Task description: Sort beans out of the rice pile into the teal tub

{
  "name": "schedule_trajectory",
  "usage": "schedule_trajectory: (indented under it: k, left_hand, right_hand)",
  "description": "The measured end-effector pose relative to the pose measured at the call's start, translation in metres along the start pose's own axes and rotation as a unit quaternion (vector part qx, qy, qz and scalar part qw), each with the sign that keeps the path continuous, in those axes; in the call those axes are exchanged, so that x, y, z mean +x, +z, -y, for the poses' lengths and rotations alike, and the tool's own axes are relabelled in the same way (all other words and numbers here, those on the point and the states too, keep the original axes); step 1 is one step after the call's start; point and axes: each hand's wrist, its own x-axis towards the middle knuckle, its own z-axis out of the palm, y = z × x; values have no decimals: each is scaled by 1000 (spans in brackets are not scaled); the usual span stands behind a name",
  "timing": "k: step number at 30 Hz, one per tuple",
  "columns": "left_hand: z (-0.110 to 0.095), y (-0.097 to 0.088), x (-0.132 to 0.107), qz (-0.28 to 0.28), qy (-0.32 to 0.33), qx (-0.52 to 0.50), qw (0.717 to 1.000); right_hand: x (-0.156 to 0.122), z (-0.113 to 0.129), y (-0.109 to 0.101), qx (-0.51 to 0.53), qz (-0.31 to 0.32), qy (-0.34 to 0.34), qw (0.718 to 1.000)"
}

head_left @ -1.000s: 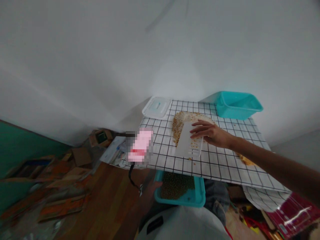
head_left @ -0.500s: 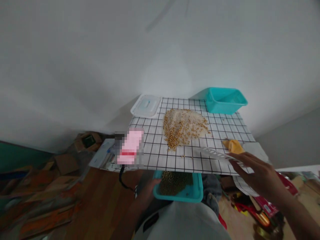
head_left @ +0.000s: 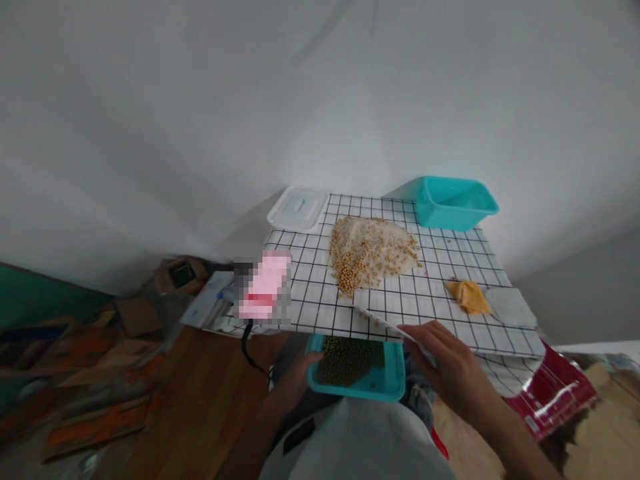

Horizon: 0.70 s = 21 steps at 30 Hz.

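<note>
Taking the pile as the clock's centre, we see a blurred-out pink object (head_left: 265, 285) on the table (head_left: 315, 297) between eight and nine. A clear-white lid (head_left: 299, 209) lies flat at ten. At seven our left hand (head_left: 299, 375) grips the left side of a teal tray (head_left: 386, 385), thumb over its rim; the tray sits at six, below the table's front edge, holding dark greenish grains. The pile (head_left: 370, 250) of golden grains and pale powder spreads across mid-table. Toward five, a thin white board (head_left: 381, 321) is turned nearly edge-on, pinched in our right hand (head_left: 447, 355). A teal tub (head_left: 445, 217) stands at two, and a yellow cloth (head_left: 470, 297) lies near four.
</note>
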Motion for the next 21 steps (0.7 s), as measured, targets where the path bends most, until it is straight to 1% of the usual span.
schedule_trajectory:
  k: [3, 5, 7, 9, 11, 12, 15, 18, 21]
  left_hand:
    - [3, -4, 1, 10, -8, -35, 999]
    - [3, -5, 2, 19, -4, -49, 999]
    - [1, -5, 1, 28, -5, -58, 998]
    - [-3, -4, 0, 27, -6, -62, 998]
    - [-7, -3, -2, 18, -6, -64, 998]
    - [-8, -3, -2, 12, -6, -65, 998]
    - [-7, -8, -2, -3, -3, -68, 998]
    - [1, -15, 1, -11, -3, -80, 997]
    - [9, -21, 4, -7, -3, -97, 995]
  right_hand:
    - [-1, 12, 2, 32, 31, -8, 999]
    - [2, 14, 0, 38, 22, -6, 999]
    - [12, 12, -4, 31, -4, -6, 1000]
    - [31, 6, -8, 14, -40, -13, 999]
    - [59, -2, -9, -6, -73, -25, 997]
    - [74, -6, -9, -11, -84, -35, 996]
    - [119, -19, -2, -32, -89, -72, 993]
    - [148, -28, 9, -72, -59, -111, 989]
    - [153, -34, 17, -92, -9, -141, 986]
